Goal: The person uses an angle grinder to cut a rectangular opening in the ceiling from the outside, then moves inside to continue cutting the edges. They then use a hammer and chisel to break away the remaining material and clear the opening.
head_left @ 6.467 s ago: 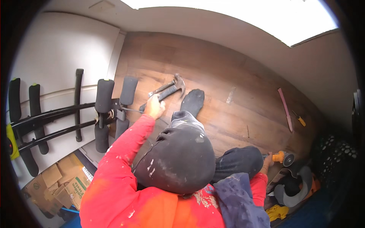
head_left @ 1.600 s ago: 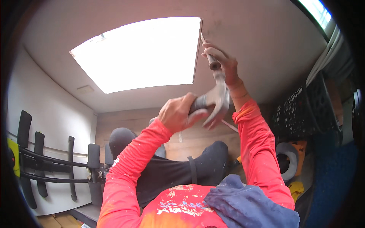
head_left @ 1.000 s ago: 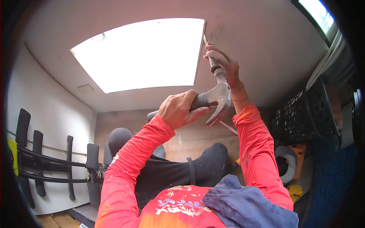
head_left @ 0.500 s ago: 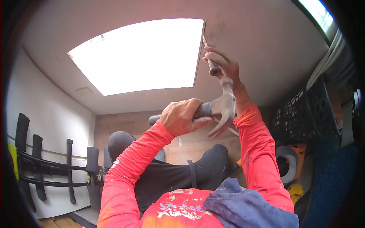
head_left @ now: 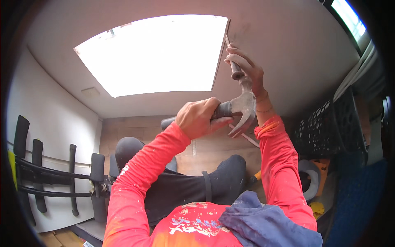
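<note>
My left hand (head_left: pixel 198 119) is closed round the dark grip of a claw hammer (head_left: pixel 245 103), claw pointing down toward me. The hammer's face meets the butt of a chisel (head_left: pixel 236 71), or appears to. My right hand (head_left: pixel 252 73) holds that chisel by its handle, fingers wrapped round it. The thin metal blade runs up to the right edge of a bright rectangular opening (head_left: pixel 154 55) in the pale wall (head_left: pixel 284 53). Its tip is too small to make out clearly.
A black rack with padded bars (head_left: pixel 97 168) stands at the left. To the right are a black perforated basket (head_left: pixel 317 129), a grey ring-shaped item (head_left: pixel 311 177) and an orange object (head_left: pixel 323 175). A thin rod (head_left: pixel 250 140) lies on the wooden floor (head_left: pixel 131 128) beyond my knees.
The hammer head has come up to the chisel's butt, closing the small gap. Both hands sit slightly farther right, and the view has shifted a little.
</note>
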The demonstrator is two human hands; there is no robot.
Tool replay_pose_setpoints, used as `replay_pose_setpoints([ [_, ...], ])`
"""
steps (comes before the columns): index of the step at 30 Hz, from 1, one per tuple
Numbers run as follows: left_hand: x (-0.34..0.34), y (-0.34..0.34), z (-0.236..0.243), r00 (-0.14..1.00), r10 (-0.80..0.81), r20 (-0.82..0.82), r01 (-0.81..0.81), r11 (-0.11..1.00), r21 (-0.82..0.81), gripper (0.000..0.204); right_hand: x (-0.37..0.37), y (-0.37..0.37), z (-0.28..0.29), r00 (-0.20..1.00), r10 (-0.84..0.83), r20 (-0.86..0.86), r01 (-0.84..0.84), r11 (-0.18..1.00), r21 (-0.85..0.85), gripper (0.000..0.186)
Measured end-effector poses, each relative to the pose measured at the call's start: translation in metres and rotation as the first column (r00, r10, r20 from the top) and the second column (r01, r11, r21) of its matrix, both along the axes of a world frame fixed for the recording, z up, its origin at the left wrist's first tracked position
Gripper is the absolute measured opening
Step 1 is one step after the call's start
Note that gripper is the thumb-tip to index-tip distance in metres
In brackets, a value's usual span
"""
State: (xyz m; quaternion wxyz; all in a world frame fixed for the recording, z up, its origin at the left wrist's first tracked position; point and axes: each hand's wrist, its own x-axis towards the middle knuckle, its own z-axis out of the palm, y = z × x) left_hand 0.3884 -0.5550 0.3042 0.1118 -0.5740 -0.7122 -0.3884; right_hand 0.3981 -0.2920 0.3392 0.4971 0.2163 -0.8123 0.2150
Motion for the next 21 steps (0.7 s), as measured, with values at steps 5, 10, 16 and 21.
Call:
replay_pose_setpoints([
  [5, -0.0069, 0.0041, -0.0008, 0.999, -0.051, -0.006, 0.051, 0.997, 0.06, 0.054, -0.0012, 0.0029, -0.0005, 0.999, -0.038, -0.038, 0.04, 0.997, 0.07, 0.045],
  [10, -0.0056, 0.0018, 0.0003, 0.998, -0.047, -0.03, 0.049, 0.996, 0.071, 0.051, -0.0028, 0.004, -0.0023, 0.999, -0.032, -0.01, 0.032, 0.998, 0.058, 0.047],
  [16, -0.0034, 0.0053, -0.0011, 0.994, -0.108, 0.003, 0.107, 0.987, 0.116, 0.054, -0.0061, 0.007, -0.0046, 1.0, -0.021, -0.006, 0.022, 0.998, 0.066, 0.045],
  [21, -0.0095, 0.0094, -0.0054, 0.999, -0.032, -0.015, 0.033, 0.998, 0.057, 0.054, -0.0043, 0.0074, -0.0072, 0.998, -0.054, 0.022, 0.052, 0.995, 0.086, 0.036],
])
